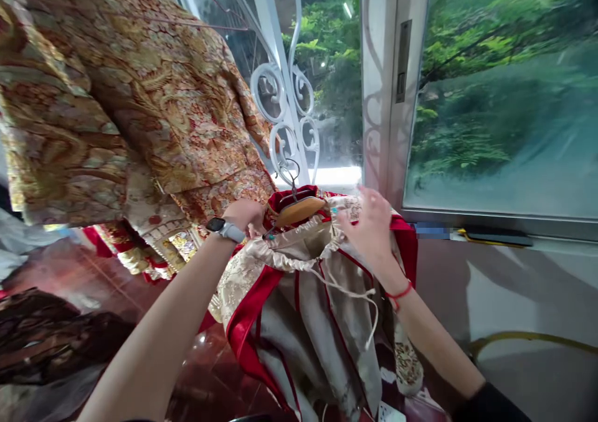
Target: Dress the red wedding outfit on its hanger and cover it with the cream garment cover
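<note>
A cream and red skirt (pixel 308 310) with a gathered drawstring waistband hangs from a wooden hanger (pixel 301 211). Small teal-tipped clips show at both sides of the waistband. My left hand (pixel 246 215), below a grey watch, is closed at the waistband's left end beside one clip; its fingertips are partly hidden. At the right end, my right hand (pixel 371 226) has its fingers apart, slightly blurred, close to the other clip and the cream fabric. A cream drawstring (pixel 348 290) dangles down the skirt's front. Red embroidered cloth lies behind the hanger, whose metal hook stands upright.
A large gold embroidered garment (pixel 187 98) hangs at the left. White scrolled window bars (pixel 283 98) rise behind the hanger, beside a sliding window (pixel 504 111). A dark object (pixel 498 236) lies on the sill. Dark brown sheer fabric (pixel 42 335) is at the lower left.
</note>
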The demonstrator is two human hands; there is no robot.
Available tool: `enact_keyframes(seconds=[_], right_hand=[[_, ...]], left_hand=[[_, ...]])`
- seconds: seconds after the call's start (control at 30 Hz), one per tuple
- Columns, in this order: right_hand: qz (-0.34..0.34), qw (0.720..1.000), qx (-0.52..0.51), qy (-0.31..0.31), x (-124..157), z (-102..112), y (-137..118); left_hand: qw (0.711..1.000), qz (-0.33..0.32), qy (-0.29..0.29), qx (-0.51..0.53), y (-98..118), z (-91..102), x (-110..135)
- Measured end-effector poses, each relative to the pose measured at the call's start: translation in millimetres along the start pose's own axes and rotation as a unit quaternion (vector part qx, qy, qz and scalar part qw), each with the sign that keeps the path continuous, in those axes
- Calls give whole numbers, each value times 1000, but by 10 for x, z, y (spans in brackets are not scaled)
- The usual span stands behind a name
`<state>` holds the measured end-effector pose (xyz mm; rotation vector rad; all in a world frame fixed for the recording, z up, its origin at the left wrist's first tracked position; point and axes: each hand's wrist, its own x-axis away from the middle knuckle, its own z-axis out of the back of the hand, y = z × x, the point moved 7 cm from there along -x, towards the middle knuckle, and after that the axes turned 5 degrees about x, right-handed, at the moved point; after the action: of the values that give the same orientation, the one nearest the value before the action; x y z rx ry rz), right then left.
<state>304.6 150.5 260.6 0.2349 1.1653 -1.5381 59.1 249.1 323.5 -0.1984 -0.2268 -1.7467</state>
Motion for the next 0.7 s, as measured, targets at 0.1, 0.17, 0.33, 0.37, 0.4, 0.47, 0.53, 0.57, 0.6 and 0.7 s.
enact_keyframes(seconds=[0.1, 0.17, 0.33, 0.37, 0.4, 0.47, 0.53, 0.57, 0.6, 0.7], right_hand=[[54, 990, 103, -86, -169, -284, -161], [90, 978, 133, -133, -207, -383, -175], [166, 954, 151, -198, -304, -349, -92], [171, 952, 161, -197, -333, -331, -85], [172, 951, 171, -191, -363, -315, -88], [172, 951, 189, -177, -411, -293, -111], [172, 953, 188, -163, -428, -276, -142], [170, 957, 181, -152, -422, -263, -149], [166, 962, 170, -136, -405, -247, -146], [159, 977, 123, -77, -271, -234, -91]], left_hand=[[999, 18, -37, -11, 28, -111, -35], [1000, -1, -21, 2, 8, -177, 16], [970, -75, 121, 196, -206, -364, 295], [941, -75, 176, 280, -283, -362, 355], [904, -68, 227, 354, -358, -354, 414], [850, -48, 290, 438, -433, -327, 515], [824, -30, 313, 471, -390, -248, 622], [806, -26, 327, 493, -345, -188, 696], [785, -29, 349, 511, -285, -122, 790], [753, -67, 454, 471, -26, 16, 1133]])
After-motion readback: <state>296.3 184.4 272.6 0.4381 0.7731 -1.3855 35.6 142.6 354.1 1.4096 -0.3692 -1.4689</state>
